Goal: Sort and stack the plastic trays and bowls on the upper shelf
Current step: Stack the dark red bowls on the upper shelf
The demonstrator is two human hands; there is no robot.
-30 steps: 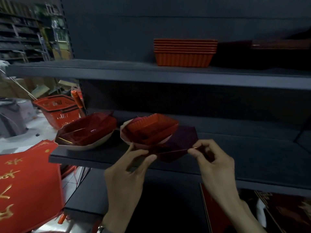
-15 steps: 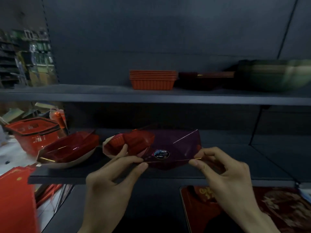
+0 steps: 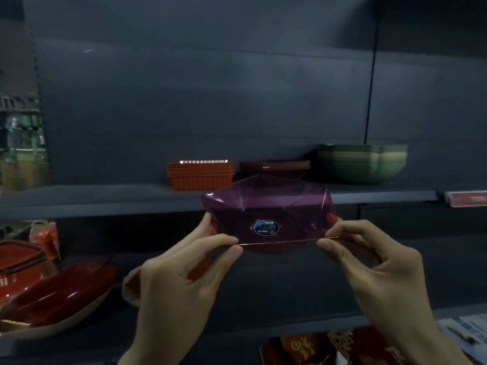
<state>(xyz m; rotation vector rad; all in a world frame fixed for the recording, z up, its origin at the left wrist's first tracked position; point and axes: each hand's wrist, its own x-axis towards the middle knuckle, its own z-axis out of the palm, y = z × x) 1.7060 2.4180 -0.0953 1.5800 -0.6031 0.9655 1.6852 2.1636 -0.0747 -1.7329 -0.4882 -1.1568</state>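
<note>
L hand (image 3: 179,280) & R hand (image 3: 374,270) pinching purple bowl (image 3: 268,214) by near rim, grip narrow; bowl sitting btwn both grips, upper shelf (image 3: 105,198) just behind. Prob light, stiff, slick, brittle; rim corners looking safest.

A translucent purple faceted bowl (image 3: 268,206) bearing a round sticker is pinched by its gold-edged rim between the left hand (image 3: 181,280) and the right hand (image 3: 374,272). Beyond the hands, on the upper shelf (image 3: 105,198), stand stacked ribbed orange trays (image 3: 200,175), dark red trays (image 3: 275,165) just right of them, and nested green bowls (image 3: 362,163) farther right. Red bowls (image 3: 60,293) lie lower, left of the left hand.
</note>
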